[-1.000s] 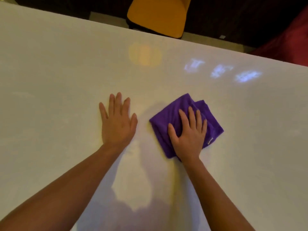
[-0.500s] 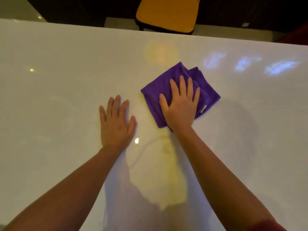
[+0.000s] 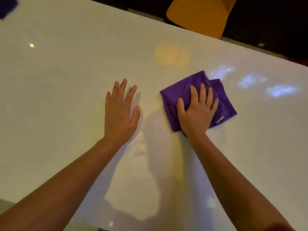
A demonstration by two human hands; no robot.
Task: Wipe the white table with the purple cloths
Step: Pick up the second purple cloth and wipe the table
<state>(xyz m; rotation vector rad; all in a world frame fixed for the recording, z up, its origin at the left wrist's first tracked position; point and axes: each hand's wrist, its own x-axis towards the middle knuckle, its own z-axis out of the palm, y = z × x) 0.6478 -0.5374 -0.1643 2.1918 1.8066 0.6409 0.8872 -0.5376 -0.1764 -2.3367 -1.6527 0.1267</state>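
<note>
No readable text, small white tag on purple cloth blank or illegible

Folded purple cloth flat on glossy white table.

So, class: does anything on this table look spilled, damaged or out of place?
Nothing stands out. The right hand presses a folded purple cloth flat on the white table; the left hand rests bare beside it. The bright patches look like reflections, not spills.
</note>
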